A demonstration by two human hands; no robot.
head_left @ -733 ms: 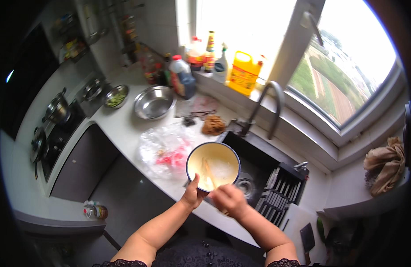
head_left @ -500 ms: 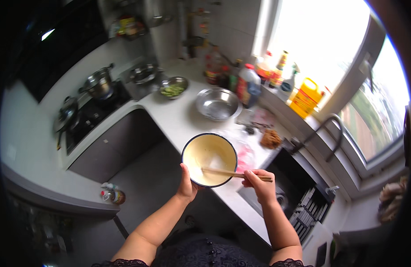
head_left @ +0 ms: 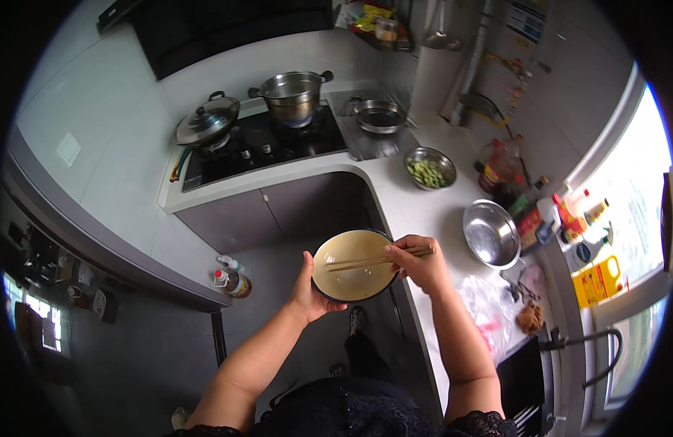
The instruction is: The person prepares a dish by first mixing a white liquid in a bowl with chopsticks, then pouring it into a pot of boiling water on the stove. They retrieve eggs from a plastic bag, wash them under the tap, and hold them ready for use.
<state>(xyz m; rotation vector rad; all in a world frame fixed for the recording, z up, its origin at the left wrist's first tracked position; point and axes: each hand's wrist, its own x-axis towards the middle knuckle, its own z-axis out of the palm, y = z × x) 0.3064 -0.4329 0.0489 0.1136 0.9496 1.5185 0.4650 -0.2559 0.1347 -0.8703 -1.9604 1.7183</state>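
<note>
While the left hand (head_left: 306, 291) grips the cream bowl (head_left: 357, 284) at its left side, the right hand (head_left: 422, 264) pinches chopsticks (head_left: 358, 263) across the bowl's upturned mouth. Whatever stirring is done or left cannot be told; only glossy patches show inside. The chopsticks' long axis runs crosswise, tips toward the left grip, butts jutting past the right.

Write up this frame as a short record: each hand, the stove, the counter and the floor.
Left hand: holds a cream bowl with a dark rim, thumb at its side
Right hand: holds chopsticks, their tips inside the bowl
Stove: lidded pan on the left, two-handled steel pot on the right
Counter: steel bowl of green pieces, steel basin, clear plastic bag
Floor: red-capped bottle
</note>
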